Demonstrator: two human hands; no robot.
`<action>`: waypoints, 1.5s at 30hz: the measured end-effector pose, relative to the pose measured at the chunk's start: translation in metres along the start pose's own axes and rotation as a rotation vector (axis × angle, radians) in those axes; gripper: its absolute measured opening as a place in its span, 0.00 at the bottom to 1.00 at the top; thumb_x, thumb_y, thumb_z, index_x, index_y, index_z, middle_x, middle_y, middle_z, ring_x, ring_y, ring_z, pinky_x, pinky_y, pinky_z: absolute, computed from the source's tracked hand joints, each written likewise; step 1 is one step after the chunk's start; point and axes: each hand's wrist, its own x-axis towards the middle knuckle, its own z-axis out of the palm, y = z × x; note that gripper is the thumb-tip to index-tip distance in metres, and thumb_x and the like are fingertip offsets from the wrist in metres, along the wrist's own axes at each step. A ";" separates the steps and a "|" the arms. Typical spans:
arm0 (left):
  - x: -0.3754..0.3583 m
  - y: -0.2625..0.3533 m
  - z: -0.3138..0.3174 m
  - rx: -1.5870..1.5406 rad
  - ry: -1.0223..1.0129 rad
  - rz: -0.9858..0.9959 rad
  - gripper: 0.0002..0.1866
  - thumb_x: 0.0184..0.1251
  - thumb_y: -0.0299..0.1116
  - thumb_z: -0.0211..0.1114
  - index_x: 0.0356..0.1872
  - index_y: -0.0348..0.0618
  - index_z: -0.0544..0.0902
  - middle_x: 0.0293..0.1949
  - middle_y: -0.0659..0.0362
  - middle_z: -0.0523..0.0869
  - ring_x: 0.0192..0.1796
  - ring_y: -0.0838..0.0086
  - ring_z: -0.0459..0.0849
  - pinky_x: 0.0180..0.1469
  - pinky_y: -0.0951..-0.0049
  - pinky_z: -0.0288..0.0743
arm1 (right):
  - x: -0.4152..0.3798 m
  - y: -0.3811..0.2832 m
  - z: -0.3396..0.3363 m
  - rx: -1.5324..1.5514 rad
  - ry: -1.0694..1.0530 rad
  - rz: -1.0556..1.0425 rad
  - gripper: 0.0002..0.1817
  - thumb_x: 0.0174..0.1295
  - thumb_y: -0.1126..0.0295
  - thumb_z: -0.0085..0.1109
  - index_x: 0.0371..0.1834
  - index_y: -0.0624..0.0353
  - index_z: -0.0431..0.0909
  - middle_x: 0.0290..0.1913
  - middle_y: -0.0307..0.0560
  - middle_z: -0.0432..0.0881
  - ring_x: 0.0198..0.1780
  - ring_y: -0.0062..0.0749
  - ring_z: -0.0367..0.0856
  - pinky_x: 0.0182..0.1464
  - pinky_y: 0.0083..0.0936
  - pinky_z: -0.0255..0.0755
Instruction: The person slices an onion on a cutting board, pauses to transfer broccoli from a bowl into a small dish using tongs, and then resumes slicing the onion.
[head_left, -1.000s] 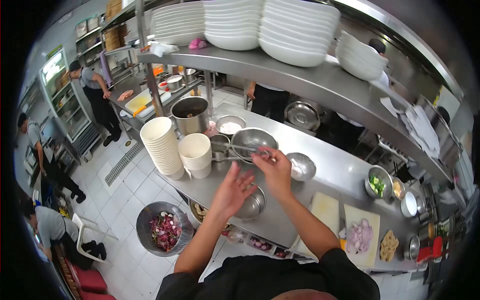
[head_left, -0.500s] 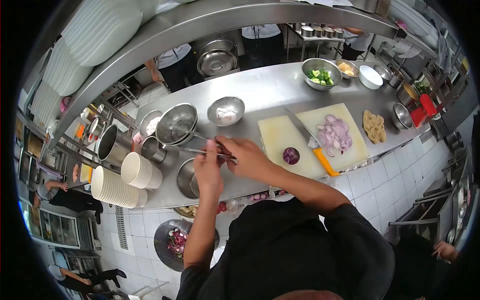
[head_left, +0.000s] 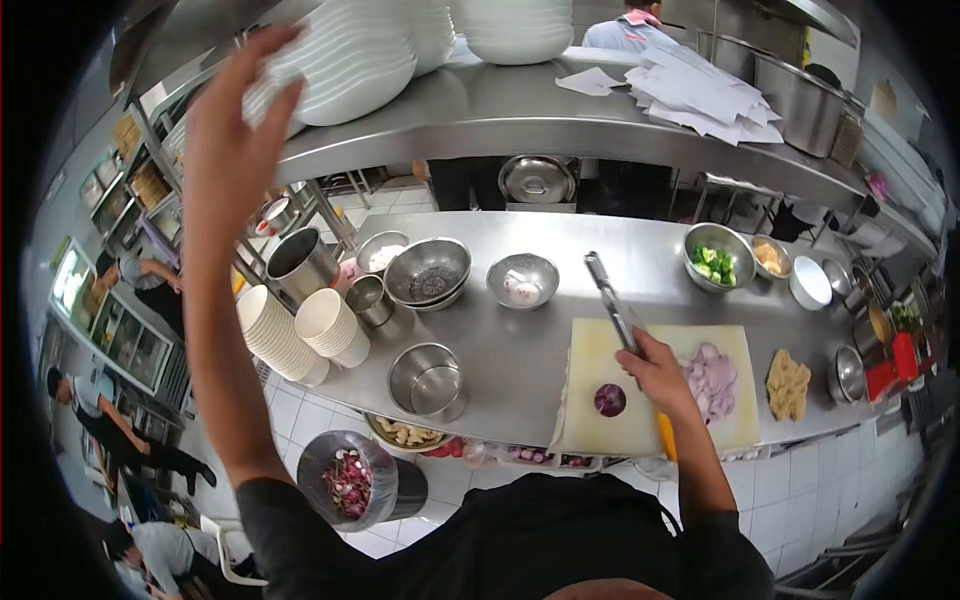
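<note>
My left hand point(head_left: 235, 130) is raised at the upper left, in front of the stacked white dishes point(head_left: 355, 60). Its fingers are spread, slightly blurred, and hold nothing. My right hand point(head_left: 660, 375) grips a pair of metal tongs point(head_left: 610, 295), tips pointing away from me, above the pale cutting board point(head_left: 590, 430). Sliced purple onion point(head_left: 712, 380) lies on the board to the right of this hand, and a piece of red onion point(head_left: 610, 400) to its left. Below the hand shows the orange handle of a knife point(head_left: 667, 435); the blade is hidden.
An overhead shelf point(head_left: 480, 135) crosses the view, with papers point(head_left: 700, 90) on it. On the counter stand a metal bowl point(head_left: 522, 282), an empty-looking pot point(head_left: 425, 380), stacked white tubs point(head_left: 330, 320) and a bowl of green vegetables point(head_left: 715, 260). A lined bin point(head_left: 335, 480) stands below.
My left hand has let go of the metal utensil and risen to the upper left. My right hand has moved right, over the board, with the tongs. The view has tilted up toward the shelf.
</note>
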 end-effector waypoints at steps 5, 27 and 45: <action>0.103 -0.119 0.014 0.083 -0.447 0.140 0.25 0.65 0.21 0.54 0.64 0.35 0.75 0.61 0.48 0.83 0.66 0.60 0.78 0.71 0.65 0.67 | 0.008 0.038 -0.091 -0.291 0.173 -0.096 0.28 0.61 0.71 0.68 0.65 0.66 0.74 0.31 0.34 0.73 0.32 0.20 0.68 0.34 0.22 0.65; 0.070 -0.017 -0.076 0.470 0.014 0.100 0.13 0.65 0.34 0.70 0.39 0.31 0.84 0.37 0.47 0.85 0.39 0.61 0.79 0.43 0.62 0.73 | 0.161 0.094 -0.359 -1.287 0.385 0.129 0.12 0.54 0.69 0.59 0.37 0.62 0.87 0.41 0.60 0.88 0.43 0.53 0.88 0.46 0.46 0.81; -0.108 0.270 0.168 -0.658 -0.709 -0.094 0.10 0.56 0.18 0.64 0.39 0.33 0.83 0.34 0.48 0.83 0.36 0.50 0.80 0.43 0.59 0.74 | 0.206 0.095 -0.365 -1.309 0.441 0.120 0.14 0.60 0.67 0.55 0.43 0.57 0.87 0.46 0.56 0.88 0.48 0.51 0.88 0.45 0.50 0.81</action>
